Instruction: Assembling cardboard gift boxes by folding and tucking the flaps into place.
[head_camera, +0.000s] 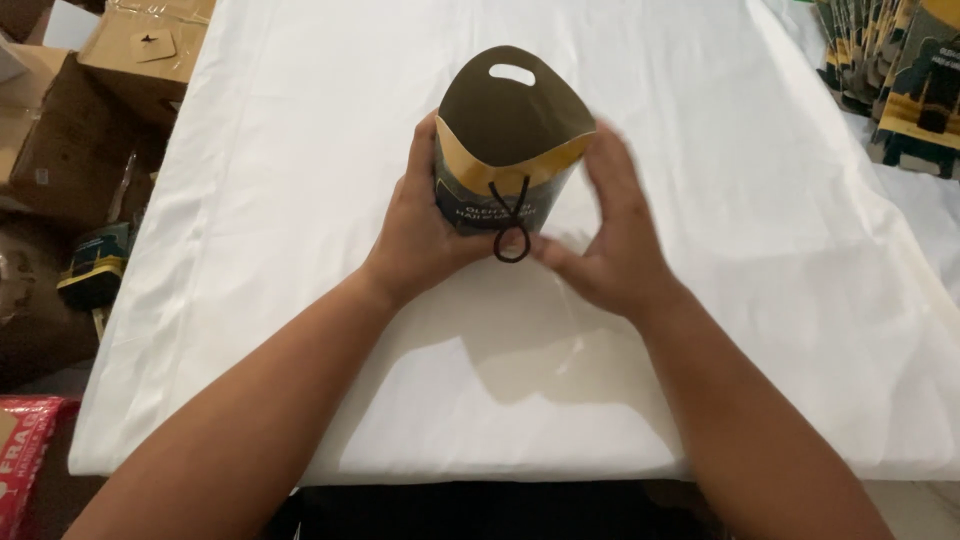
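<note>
A small cardboard box (510, 115) with a dark printed outside, a tan inner rim and an upright flap with an oval handle slot stands open on the white cloth (300, 150). A black cord loop (511, 225) hangs from its front. My left hand (425, 225) grips the box's left side. On the right side rests my right hand (605, 225), its fingertips at the cord and slightly blurred.
Stacks of flat dark and yellow printed boxes (900, 70) lie at the far right. Brown cartons (130, 50) and loose printed pieces (95, 265) sit on the floor to the left. A red package (25, 450) is at the lower left.
</note>
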